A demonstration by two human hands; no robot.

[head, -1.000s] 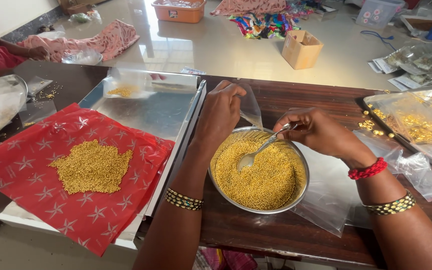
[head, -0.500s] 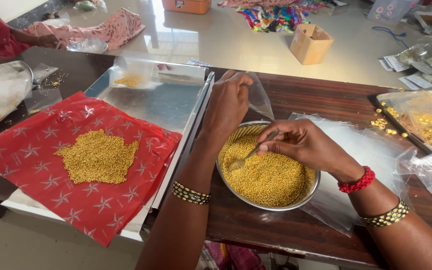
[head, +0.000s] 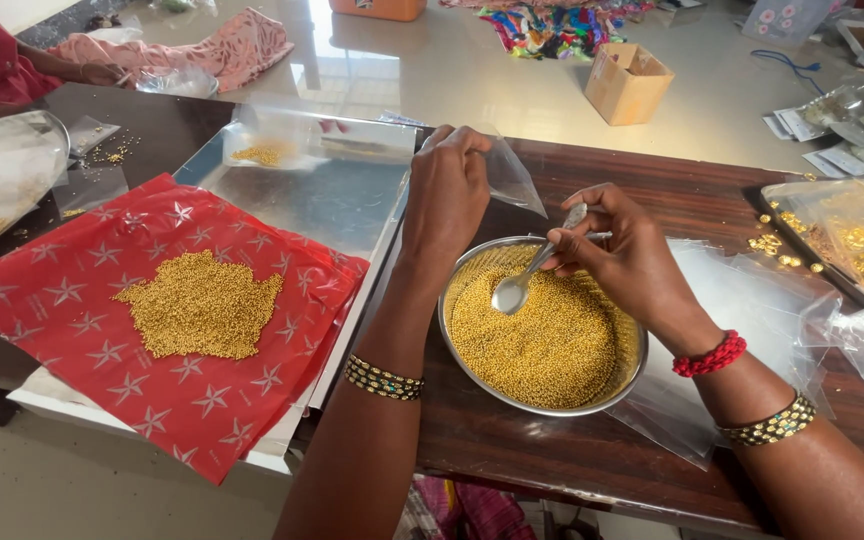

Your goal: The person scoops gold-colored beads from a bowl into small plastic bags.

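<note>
A round steel bowl [head: 467,372] full of small golden beads [head: 552,335] sits on the dark wooden table in front of me. My right hand [head: 624,258] holds a steel spoon [head: 527,276], its scoop just above the beads at the bowl's left side. My left hand [head: 447,190] hovers over the bowl's far rim and pinches a small clear plastic bag [head: 510,180]. Both wrists wear bangles.
A red star-patterned sheet [head: 72,340] with a heap of golden beads [head: 200,305] lies on a steel tray [head: 332,200] at left. Clear bags [head: 752,310] and trays of gold pieces [head: 852,240] lie at right. Another person's arm [head: 62,68] rests far left; a cardboard box [head: 627,80] stands on the floor.
My right hand has lifted the spoon out of the beads, from deep in the bowl to just above them. My left hand still holds the bag over the rim.
</note>
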